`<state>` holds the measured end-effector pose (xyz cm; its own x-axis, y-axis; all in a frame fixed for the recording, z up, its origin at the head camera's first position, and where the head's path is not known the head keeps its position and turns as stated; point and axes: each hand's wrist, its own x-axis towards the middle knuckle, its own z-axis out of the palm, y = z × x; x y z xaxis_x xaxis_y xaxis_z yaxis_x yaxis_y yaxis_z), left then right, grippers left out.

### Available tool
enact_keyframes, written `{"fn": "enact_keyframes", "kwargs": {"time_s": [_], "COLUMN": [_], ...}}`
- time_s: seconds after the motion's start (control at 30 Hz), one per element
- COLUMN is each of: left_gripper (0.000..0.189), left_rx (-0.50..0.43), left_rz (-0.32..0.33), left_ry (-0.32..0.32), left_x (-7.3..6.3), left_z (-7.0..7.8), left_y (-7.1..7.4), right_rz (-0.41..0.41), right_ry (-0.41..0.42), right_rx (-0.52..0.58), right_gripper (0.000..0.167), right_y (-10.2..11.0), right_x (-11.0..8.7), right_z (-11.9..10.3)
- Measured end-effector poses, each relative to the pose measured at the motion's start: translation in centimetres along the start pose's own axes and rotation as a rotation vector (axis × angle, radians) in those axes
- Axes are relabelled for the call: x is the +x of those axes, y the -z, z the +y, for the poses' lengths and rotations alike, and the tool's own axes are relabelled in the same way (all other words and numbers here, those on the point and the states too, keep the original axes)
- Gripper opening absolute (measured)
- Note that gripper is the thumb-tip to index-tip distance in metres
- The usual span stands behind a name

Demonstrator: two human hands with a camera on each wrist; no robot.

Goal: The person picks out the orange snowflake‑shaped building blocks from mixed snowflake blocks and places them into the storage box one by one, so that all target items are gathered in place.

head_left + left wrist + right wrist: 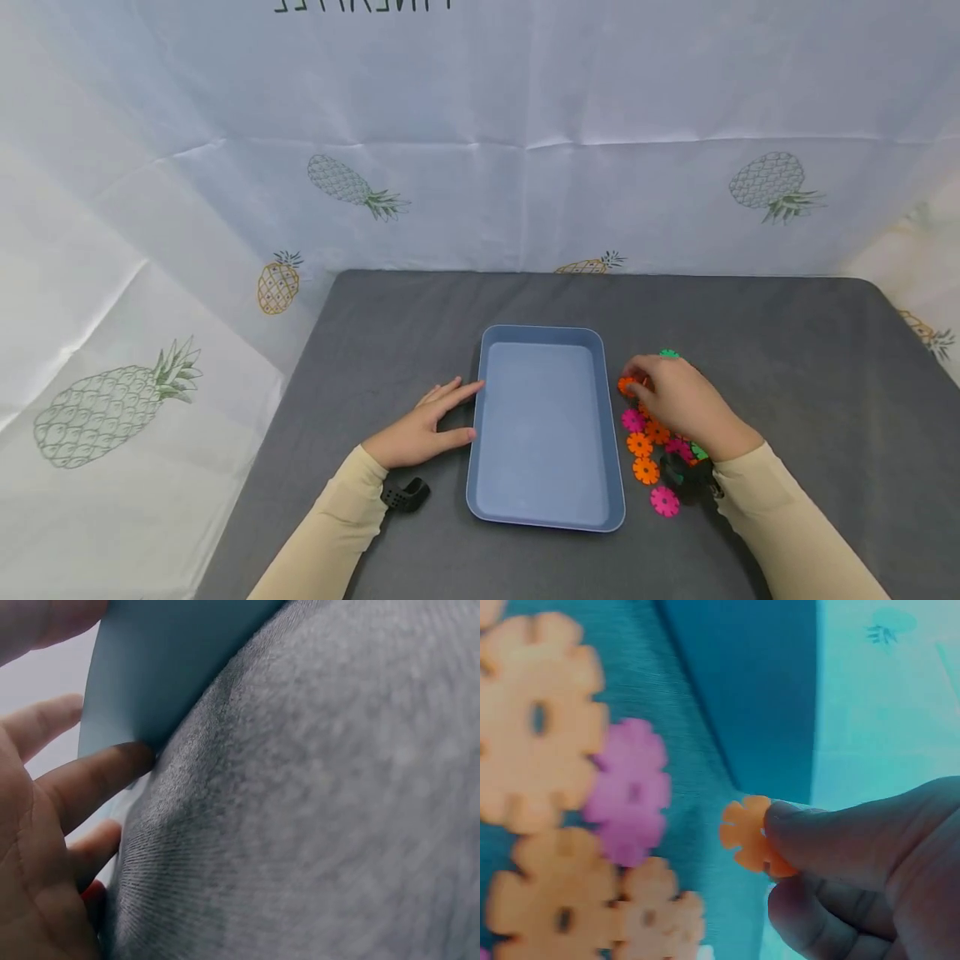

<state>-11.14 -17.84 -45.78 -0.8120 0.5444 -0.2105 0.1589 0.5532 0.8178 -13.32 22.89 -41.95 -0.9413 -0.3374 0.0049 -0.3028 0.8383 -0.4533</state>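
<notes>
An orange notched plastic disc, shaped like a flower (742,834), is pinched between the thumb and fingers of my right hand (686,404), just right of the tray. Beneath and around that hand lie more flower discs, among them a pink one (664,501), an orange one (646,471) and a green one (669,353). My left hand (423,429) lies with spread, straight fingers at the left side of the blue tray (540,523). In the left wrist view its fingertips (135,756) touch the tray's outer wall. Part of the disc pile is hidden under the right hand and wrist.
The tray stands on a grey cloth-covered table (390,333) with nothing inside it. A white curtain (480,208) printed with pineapples hangs behind and to the left. Black straps (405,495) sit at both wrists.
</notes>
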Motion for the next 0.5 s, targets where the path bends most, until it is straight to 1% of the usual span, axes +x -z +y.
{"fn": "enact_keyframes", "kwargs": {"time_s": [0.1, 0.2, 0.4, 0.5], "left_gripper": [0.074, 0.074, 0.072, 0.071], "left_rx": [-0.005, -0.014, -0.016, -0.013], "left_rz": [0.003, 0.007, 0.026, 0.041], "left_ry": [0.010, 0.011, -0.012, -0.027], "left_x": [-0.1, -0.1, 0.0, 0.1], "left_z": [0.1, 0.3, 0.6, 0.4], "left_y": [-0.1, 0.0, 0.0, -0.1], "right_rz": [0.020, 0.036, 0.056, 0.062], "right_ry": [-0.005, -0.002, -0.001, 0.002], "right_rx": [0.027, 0.022, 0.029, 0.035], "right_gripper": [0.010, 0.009, 0.012, 0.011], "right_y": [0.6, 1.2, 2.2, 2.3], "right_x": [0.3, 0.7, 1.9, 2.8], "right_z": [-0.5, -1.2, -3.0, -3.9]}}
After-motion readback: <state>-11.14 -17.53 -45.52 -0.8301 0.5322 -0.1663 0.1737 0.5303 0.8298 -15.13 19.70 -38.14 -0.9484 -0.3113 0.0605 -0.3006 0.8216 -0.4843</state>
